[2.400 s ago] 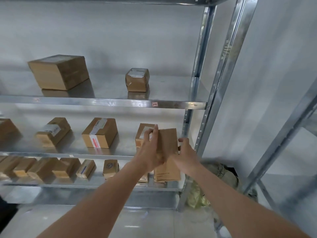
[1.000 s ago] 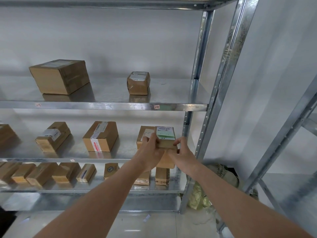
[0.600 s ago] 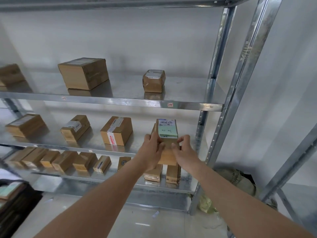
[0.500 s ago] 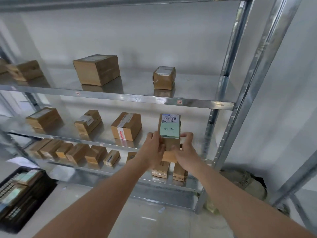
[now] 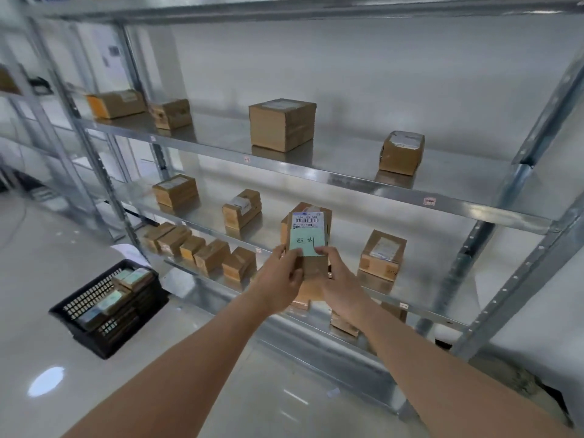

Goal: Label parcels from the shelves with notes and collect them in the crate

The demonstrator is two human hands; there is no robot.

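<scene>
Left hand [image 5: 282,277]: its grip curled round the parcel's left edge, mid-frame.
Right hand [image 5: 337,276]: grip pinched the right edge, thumb on the note.
Parcel [image 5: 311,238]: upright, held off the shelves.
Note [image 5: 305,243]: green, on its face.
Crate [image 5: 107,306]: on the floor, lower left, holding noted parcels.
Shelves [image 5: 347,178]: behind, carrying boxes.

We count four parcels [image 5: 282,124] on the upper shelf [image 5: 316,172]. We see one black crate [image 5: 107,306] and two hands [image 5: 279,279].
</scene>
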